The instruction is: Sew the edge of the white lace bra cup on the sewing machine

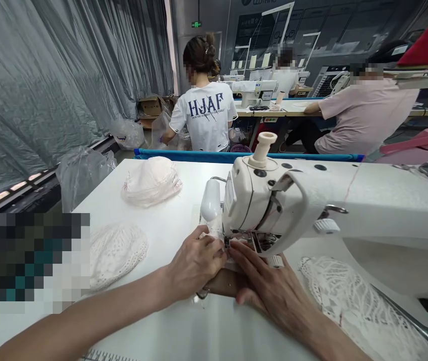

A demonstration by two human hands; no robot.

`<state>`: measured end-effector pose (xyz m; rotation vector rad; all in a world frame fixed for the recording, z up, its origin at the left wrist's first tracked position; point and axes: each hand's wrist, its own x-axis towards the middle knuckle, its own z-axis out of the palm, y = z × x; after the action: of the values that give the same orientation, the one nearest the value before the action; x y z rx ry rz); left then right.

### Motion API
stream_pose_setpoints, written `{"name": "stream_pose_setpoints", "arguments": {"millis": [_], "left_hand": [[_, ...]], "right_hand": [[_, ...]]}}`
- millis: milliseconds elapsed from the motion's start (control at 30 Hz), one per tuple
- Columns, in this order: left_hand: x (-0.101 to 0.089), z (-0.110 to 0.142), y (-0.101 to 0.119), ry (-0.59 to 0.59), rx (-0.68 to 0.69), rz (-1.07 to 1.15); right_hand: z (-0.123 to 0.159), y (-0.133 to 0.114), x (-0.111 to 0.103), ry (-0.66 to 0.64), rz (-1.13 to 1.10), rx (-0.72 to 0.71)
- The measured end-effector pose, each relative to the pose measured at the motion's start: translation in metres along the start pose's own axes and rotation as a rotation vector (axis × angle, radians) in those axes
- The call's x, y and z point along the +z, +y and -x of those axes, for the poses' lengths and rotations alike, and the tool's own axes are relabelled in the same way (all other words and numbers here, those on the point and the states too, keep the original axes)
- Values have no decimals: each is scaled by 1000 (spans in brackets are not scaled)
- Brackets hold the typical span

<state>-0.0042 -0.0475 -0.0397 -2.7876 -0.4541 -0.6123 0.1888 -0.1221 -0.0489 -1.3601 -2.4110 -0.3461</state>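
Just in front of the presser foot of a white sewing machine (259, 195), both my hands meet over a small piece of white lace (214, 228). My left hand (198, 260) has its fingers curled and pressed together on the lace, left of the needle area. Stretched out nearly flat, the fingers of my right hand (270, 283) press down beside the foot on the right. The needle and most of the lace are hidden by my fingers and the machine head. A brown surface (223, 283) shows beneath my hands.
On the white table lie a pale cup-shaped fabric piece (151, 180), a white lace piece (119, 253) at left, and more lace (357, 296) at right beside a long metal tool (409, 316). Ruler marks (108, 356) show at the near edge. Several people sit beyond.
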Motion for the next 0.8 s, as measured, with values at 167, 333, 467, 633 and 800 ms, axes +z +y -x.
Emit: {"name": "stream_pose_setpoints", "arguments": {"millis": [167,333,467,633,800], "left_hand": [[-2,-1,-1,-12,2,-4],[-5,-1,7,-30,-3,-49],[-5,2,16,-16,27,-70],[-1,6,21,20,49,-98],[1,6,17,4,29,-111]], "right_hand": [[1,1,0,9,-1,-31],[7,-4,3,61,-25,-38],[10,-8,0,105,-70,-74],[9,-8,-4,91,-75,-90],[9,-8,-1,92,-68,-51]]}}
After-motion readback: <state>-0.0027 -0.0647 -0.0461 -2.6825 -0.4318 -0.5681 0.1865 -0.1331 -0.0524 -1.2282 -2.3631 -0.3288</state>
